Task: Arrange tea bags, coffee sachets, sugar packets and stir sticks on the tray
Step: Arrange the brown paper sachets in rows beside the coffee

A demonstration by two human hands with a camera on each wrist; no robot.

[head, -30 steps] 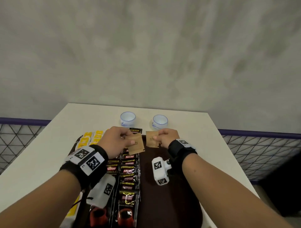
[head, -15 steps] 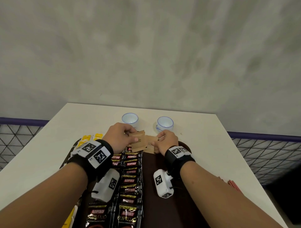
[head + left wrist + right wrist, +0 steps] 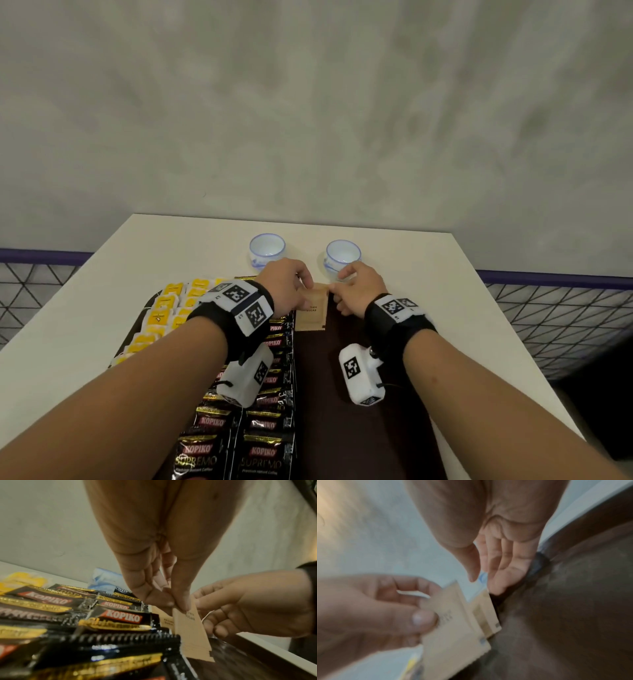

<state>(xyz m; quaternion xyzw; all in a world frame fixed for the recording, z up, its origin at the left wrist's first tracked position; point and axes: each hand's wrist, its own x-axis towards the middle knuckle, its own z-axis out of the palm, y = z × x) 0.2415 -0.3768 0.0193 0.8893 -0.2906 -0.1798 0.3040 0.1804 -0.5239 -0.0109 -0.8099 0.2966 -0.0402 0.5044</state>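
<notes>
Sugar packets (image 3: 311,310) are going down at the far end of the tray (image 3: 359,428), just beside the coffee sachets (image 3: 263,428); my left hand (image 3: 287,286) is pinching the brown stack between thumb and fingertips. My right hand (image 3: 356,291) is reaching in at the stack's right edge with fingers relaxed, gripping nothing. I am judging it best to be squaring the edges against the sachet row before letting go, keeping the stack parallel to it.

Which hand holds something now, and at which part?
The left hand pinches a brown sugar packet at its top edge. The right hand holds nothing.
</notes>
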